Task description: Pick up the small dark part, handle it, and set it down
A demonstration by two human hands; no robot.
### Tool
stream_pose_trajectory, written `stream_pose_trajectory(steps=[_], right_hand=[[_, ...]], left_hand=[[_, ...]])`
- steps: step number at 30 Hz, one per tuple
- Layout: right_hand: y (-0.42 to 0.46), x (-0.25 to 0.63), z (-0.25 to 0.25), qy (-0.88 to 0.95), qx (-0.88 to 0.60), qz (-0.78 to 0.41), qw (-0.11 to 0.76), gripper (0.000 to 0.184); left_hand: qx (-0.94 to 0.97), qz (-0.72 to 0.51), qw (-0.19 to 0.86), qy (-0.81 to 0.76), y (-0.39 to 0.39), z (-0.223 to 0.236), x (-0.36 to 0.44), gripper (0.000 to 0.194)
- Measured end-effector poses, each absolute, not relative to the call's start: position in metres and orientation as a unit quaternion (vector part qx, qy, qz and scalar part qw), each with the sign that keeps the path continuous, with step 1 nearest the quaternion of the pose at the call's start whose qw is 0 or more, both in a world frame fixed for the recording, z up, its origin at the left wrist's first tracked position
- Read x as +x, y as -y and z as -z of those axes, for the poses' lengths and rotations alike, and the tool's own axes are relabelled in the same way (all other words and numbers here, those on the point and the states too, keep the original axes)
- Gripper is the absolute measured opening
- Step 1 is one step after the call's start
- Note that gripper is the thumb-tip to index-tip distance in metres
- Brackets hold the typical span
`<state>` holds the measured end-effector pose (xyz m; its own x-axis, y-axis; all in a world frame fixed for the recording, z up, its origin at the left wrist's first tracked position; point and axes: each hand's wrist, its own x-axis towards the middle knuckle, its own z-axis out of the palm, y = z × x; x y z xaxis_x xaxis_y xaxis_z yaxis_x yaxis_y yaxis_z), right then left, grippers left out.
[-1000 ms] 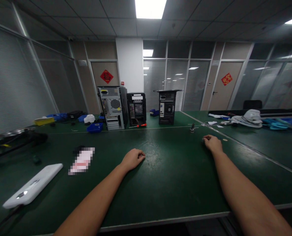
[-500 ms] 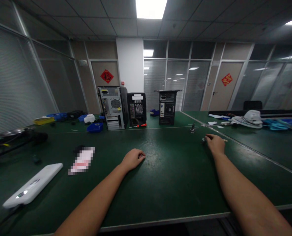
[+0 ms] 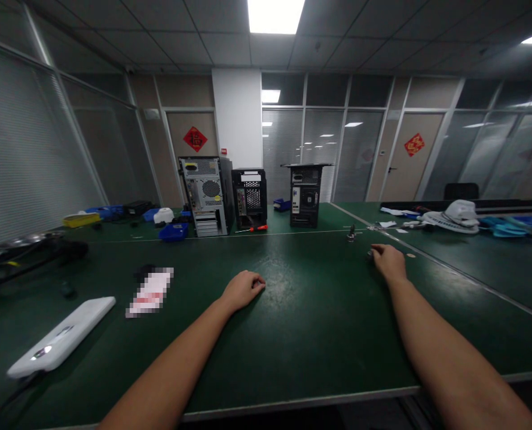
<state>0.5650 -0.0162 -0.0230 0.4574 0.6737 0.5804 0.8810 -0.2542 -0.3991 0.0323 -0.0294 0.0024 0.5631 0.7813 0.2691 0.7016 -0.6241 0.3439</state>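
Left hand on green table, right hand at small shiny piece.
Left, center frame: fingers curled together, can't tell if gripping anything. Right, right of center: fingers bent at the piece; pinched or just touching, can't tell. Dark metal part upright just above-left; pale disc just right.

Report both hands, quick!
Left hand: curled on the table; can't tell if holding anything.
Right hand: at a small shiny part; grip can't be told.
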Motion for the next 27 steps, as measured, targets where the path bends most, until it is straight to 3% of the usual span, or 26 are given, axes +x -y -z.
stream_pose_trajectory(steps=[8, 27], right_hand=[[0.0134, 0.5678, 0.0258, 0.536, -0.773, 0.148, 0.306, 0.037], [0.0151, 0.5645, 0.0206, 0.509, -0.784, 0.111, 0.337, 0.034]], left_hand=[[0.878, -0.195, 0.097, -0.426, 0.0298, -0.0026, 0.0321, 0.023], [0.877, -0.196, 0.096, -0.428, 0.0304, -0.0031, 0.0315, 0.025]])
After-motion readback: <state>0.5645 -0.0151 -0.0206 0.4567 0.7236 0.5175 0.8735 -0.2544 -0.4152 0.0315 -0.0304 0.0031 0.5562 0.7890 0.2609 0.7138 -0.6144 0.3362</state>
